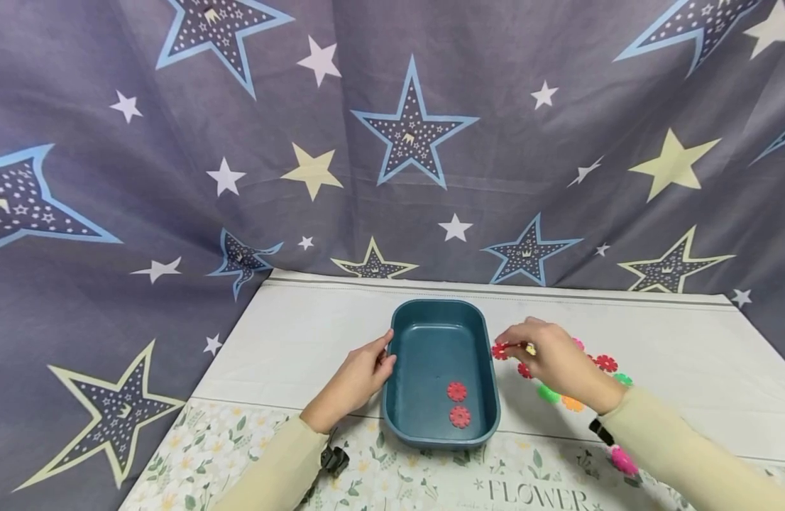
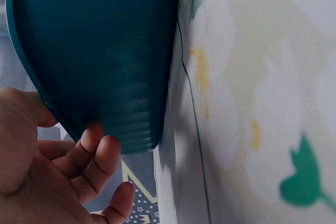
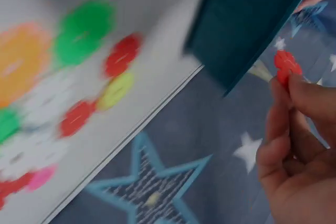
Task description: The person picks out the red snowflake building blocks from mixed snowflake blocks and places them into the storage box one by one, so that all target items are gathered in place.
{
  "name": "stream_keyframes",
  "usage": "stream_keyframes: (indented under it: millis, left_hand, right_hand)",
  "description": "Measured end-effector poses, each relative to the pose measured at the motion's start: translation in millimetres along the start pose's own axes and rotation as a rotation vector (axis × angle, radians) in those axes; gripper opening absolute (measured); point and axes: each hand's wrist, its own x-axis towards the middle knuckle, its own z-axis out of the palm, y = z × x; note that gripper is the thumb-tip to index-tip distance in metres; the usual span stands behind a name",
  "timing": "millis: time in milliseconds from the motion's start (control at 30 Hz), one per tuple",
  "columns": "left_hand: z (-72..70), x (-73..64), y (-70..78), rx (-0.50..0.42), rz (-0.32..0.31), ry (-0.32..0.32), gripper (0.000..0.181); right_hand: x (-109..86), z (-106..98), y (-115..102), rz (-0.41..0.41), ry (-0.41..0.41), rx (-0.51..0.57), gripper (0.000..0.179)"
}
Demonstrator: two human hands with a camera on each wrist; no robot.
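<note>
The left hand point(image 1: 362, 372) gripped the left rim of a blue-green tray point(image 1: 438, 301), its fingers bent against the outer wall. The right hand point(image 1: 555, 358) was at the opposite side, pinching a red flower-shaped piece point(image 3: 287, 67) between thumb and fingertips; that piece was just beside the tray's right rim.

The tray stood upright on the table, open at the top, its long sides running away from the person. Inside it, two more red pieces lay flat on the floor, toward the near end and the right wall: a nearer red piece point(image 1: 459, 416) and a farther red piece point(image 1: 457, 391), one just beyond the other. The rest of the tray's floor was bare.

Right of the tray, partly hidden by the right hand and forearm, loose pieces lay scattered on the white part of the tablecloth point(image 1: 316, 341): red, green, an orange piece point(image 1: 573, 404), pink, a yellow piece point(image 3: 116, 89) and white ones, blurred in the right wrist view. A magenta piece point(image 1: 624, 460) lay apart, nearer the person, beside the right sleeve point(image 1: 693, 451). The near part of the cloth had a flower print with the word "FLOWER". Behind the table hung a grey-purple curtain point(image 1: 380, 206) patterned with stars.
</note>
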Motion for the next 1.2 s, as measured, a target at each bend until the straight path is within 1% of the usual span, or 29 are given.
stream_keyframes:
  millis: [67,133,267,367,467,533,633,767,867,967,1067,1133,1200]
  left_hand:
    - [-0.5,0.2,-0.1,-0.004,0.001,0.001,0.047]
    - [-0.4,0.2,-0.3,-0.006,0.006,-0.001,0.047]
    - [0.5,-0.4,-1.0,-0.009,0.005,-0.008,0.048]
    - [0.6,-0.7,-1.3,-0.007,-0.002,-0.008,0.048]
    - [0.2,-0.3,-0.2,-0.007,0.0,-0.01,0.048]
    - [-0.1,0.0,0.6,-0.008,0.004,-0.014,0.048]
    - [-0.2,0.3,0.7,-0.01,0.012,-0.006,0.048]
    - [-0.7,0.5,0.9,-0.009,0.01,0.003,0.048]
    - [-0.5,0.8,1.3,-0.006,0.007,0.001,0.047]
    - [-0.6,1.1,2.3,-0.009,0.008,-0.004,0.048]
    - [-0.5,1.0,2.5,-0.011,0.012,-0.003,0.048]
    - [-0.4,0.9,2.6,-0.006,0.017,0.002,0.047]
    - [-0.1,0.6,2.3,-0.001,0.013,0.005,0.047]
  right_hand:
    - [10.0,7.9,-8.7,-0.035,-0.036,0.007,0.025]
    - [20.4,17.4,-14.8,-0.065,-0.092,0.02,0.022]
    - [38.5,37.7,-19.0,-0.122,-0.216,0.019,0.016]
    - [47.7,50.6,-17.3,-0.132,-0.282,0.029,0.017]
    - [52.8,58.7,-14.1,-0.123,-0.316,0.032,0.021]
    - [54.8,61.6,-11.6,-0.116,-0.329,0.018,0.022]
    - [57.3,64.6,-10.0,-0.102,-0.321,-0.02,0.023]
    - [59.2,67.4,-13.0,-0.07,-0.305,-0.113,0.03]
    - [58.7,70.3,-16.6,-0.05,-0.295,-0.2,0.03]
    - [58.1,73.9,-19.4,-0.025,-0.277,-0.254,0.032]
    - [59.0,77.6,-21.4,0.004,-0.273,-0.261,0.035]
    - [59.4,78.5,-22.2,0.024,-0.273,-0.248,0.03]
    - [59.3,76.6,-21.6,0.025,-0.27,-0.222,0.022]
